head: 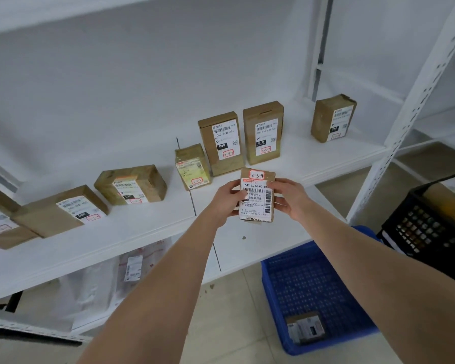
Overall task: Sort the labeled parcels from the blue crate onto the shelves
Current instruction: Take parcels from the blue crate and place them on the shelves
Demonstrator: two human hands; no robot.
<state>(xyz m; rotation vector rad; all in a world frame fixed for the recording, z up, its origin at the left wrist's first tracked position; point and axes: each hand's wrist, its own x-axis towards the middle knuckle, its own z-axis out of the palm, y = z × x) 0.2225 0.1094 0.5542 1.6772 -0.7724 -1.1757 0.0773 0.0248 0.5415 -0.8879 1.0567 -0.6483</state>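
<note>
1. Held parcel (256,197): small brown carton, white barcode label, red-framed tag "3-3-9". Upright, label facing the camera, gripped at its sides by the left hand (225,203) and right hand (290,198), above the shelf's front edge.
2. Shelf (142,232): white, carrying a row of labelled brown parcels. "3-3-6" parcel (222,143) and "3-3-7" parcel (263,132) stand upright side by side; those at left lie label-up.
3. Blue crate (313,279): on the floor, lower right; one small parcel (305,328) lies in its near corner.

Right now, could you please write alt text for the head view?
A left hand and a right hand hold a brown parcel marked 3-3-9 over a white shelf lined with labelled parcels. A blue crate on the floor holds one more parcel.
</note>
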